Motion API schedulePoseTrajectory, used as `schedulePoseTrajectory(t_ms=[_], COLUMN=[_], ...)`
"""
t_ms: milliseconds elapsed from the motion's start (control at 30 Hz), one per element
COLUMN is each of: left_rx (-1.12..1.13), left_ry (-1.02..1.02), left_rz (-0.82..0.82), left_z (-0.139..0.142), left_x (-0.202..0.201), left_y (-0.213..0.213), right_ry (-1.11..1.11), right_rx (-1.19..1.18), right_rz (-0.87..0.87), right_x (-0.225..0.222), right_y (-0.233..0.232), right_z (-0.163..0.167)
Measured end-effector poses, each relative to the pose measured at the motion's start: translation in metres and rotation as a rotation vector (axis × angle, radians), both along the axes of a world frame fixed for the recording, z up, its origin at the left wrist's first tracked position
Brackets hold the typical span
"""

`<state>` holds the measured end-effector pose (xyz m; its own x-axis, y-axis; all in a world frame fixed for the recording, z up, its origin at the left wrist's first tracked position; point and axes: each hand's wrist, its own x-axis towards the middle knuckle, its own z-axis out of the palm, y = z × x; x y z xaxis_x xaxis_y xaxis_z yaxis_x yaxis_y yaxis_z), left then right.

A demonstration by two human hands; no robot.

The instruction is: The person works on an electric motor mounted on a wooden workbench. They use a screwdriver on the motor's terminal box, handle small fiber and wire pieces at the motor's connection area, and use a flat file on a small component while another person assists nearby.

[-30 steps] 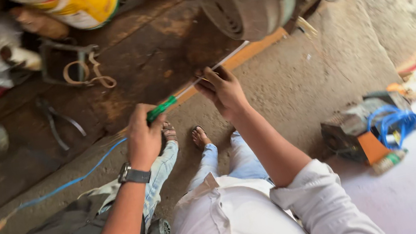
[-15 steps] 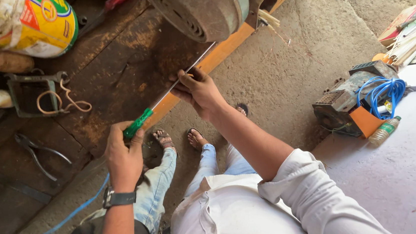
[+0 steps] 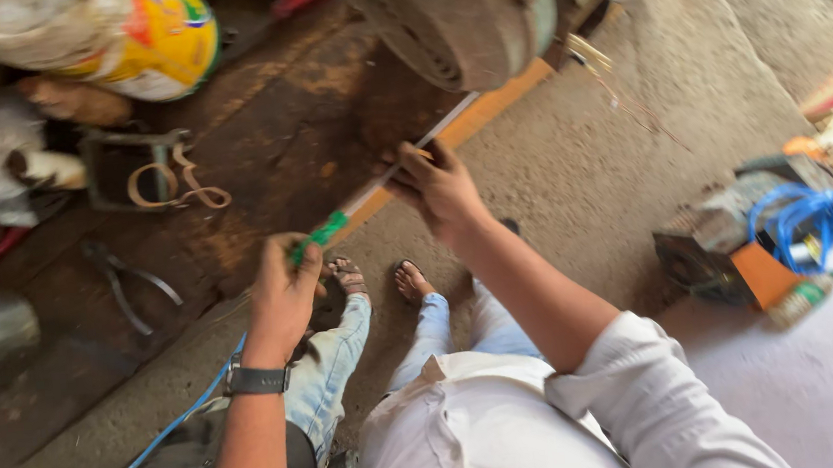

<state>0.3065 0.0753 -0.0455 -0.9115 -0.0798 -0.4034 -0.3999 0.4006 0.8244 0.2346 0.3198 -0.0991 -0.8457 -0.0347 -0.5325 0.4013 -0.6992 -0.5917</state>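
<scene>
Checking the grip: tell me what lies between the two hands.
In the head view, a thin rod spans from left hand to right hand.

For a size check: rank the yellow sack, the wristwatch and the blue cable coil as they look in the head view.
1. yellow sack, though the frame's edge cuts it
2. blue cable coil
3. wristwatch, smallest

White rolled sleeve, black wristwatch, blue jeans, sandals.

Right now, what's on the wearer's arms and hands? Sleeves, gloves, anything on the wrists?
Both hands are bare, no gloves. The left hand has a dark watch on the wrist, and its forearm is uncovered. The right hand has nothing on the wrist; a white sleeve is pushed up to about the elbow.
</scene>
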Motion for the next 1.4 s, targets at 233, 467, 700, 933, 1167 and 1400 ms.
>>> schedulePoseTrajectory(t_ms=[233,467,700,933,1167,1400], left_rx=[-0.254,0.043,-0.26,0.182,-0.196,0.001], left_ry=[0.499,-0.186,0.434,-0.305,0.305,-0.057], left_rz=[-0.13,0.001,-0.177,0.025,-0.126,-0.124], left_z=[-0.01,0.001,0.0,-0.012,-0.017,-0.044], left_x=[0.006,-0.002,0.011,0.003,0.016,0.009], left_y=[0.009,0.011,0.027,0.019,0.03,0.016], right_ry=[-0.04,-0.029,-0.052,0.047,-0.048,0.084], right_rx=[0.049,-0.045,0.012,-0.052,0.06,-0.113], right_rz=[0.023,-0.006,-0.055,-0.028,-0.069,-0.04], right_x=[0.002,0.002,0.01,0.013,0.009,0.014], right_y=[-0.002,0.002,-0.002,0.005,0.004,0.015], right_z=[-0.003,-0.009,-0.009,-0.009,-0.015,-0.04])
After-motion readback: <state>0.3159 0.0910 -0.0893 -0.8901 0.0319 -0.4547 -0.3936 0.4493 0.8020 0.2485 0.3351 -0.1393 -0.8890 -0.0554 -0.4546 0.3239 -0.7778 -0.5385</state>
